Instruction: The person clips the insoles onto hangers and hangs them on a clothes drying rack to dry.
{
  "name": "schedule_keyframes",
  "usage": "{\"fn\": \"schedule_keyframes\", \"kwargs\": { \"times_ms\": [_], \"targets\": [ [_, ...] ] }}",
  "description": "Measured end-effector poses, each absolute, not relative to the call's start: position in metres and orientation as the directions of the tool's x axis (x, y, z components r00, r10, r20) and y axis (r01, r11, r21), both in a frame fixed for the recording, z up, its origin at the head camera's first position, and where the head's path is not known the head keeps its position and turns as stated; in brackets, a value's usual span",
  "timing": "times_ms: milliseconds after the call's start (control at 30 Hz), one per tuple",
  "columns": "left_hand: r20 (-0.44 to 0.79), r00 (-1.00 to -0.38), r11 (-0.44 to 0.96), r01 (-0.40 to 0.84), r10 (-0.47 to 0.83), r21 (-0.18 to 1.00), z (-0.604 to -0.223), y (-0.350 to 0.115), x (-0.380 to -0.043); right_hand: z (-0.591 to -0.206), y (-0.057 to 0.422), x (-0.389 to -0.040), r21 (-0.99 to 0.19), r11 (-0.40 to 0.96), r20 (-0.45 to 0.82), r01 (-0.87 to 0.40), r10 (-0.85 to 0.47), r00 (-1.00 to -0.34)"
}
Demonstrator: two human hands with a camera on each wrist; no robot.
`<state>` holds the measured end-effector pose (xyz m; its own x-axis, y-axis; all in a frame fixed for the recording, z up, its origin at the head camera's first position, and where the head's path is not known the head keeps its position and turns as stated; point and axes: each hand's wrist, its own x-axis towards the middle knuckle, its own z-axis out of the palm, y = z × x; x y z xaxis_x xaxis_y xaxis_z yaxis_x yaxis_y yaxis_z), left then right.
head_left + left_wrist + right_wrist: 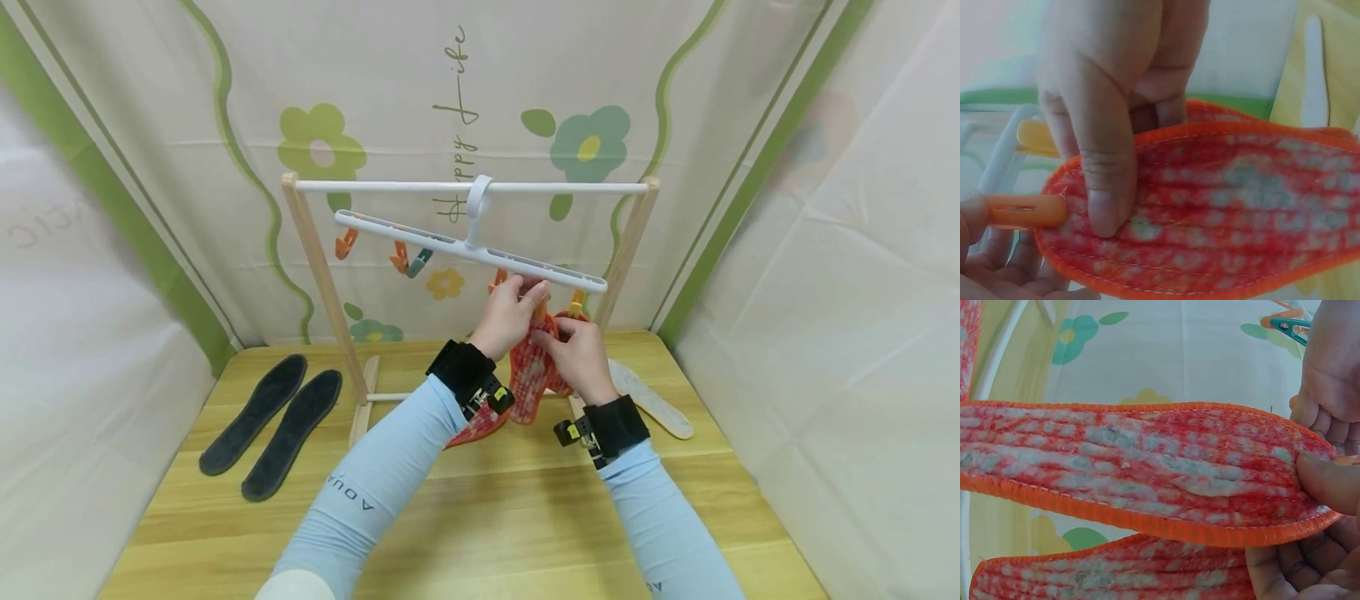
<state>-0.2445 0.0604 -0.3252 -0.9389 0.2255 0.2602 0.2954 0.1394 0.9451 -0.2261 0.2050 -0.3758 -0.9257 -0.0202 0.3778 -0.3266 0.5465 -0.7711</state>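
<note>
Below hanger (474, 249): clip (1032, 210) pinched by left grip (508, 319), insole (1141, 465) by right grip (581, 358); likely light, floppy, best held near end.

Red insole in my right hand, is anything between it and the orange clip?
Nothing visible: the orange clip at the left hand overlaps the end of the red insole; the right hand pinches it beside the clip.
</note>
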Motion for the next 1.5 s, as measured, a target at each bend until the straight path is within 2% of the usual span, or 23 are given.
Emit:
{"fn": "schedule_keyframes", "kwargs": {
  "times_ms": [433,700,1500],
  "targets": [
    [0.282,-0.931,0.136,0.318,0.233,0.938,-0.327,0.06,-0.244,-0.369,0.199,-0.225,-0.755,0.57,0.402,-0.324,0.012,-0.916],
    [0.304,-0.924,0.161,0.344,0.232,0.925,-0.331,0.058,-0.242,-0.374,0.198,-0.227,-0.791,0.546,0.35,-0.275,0.036,-0.936],
    [0.327,-0.922,0.171,0.364,0.209,0.916,-0.345,0.048,-0.25,-0.394,0.2,-0.236,-0.83,0.501,0.297,-0.247,0.021,-0.955]
  ]
}}
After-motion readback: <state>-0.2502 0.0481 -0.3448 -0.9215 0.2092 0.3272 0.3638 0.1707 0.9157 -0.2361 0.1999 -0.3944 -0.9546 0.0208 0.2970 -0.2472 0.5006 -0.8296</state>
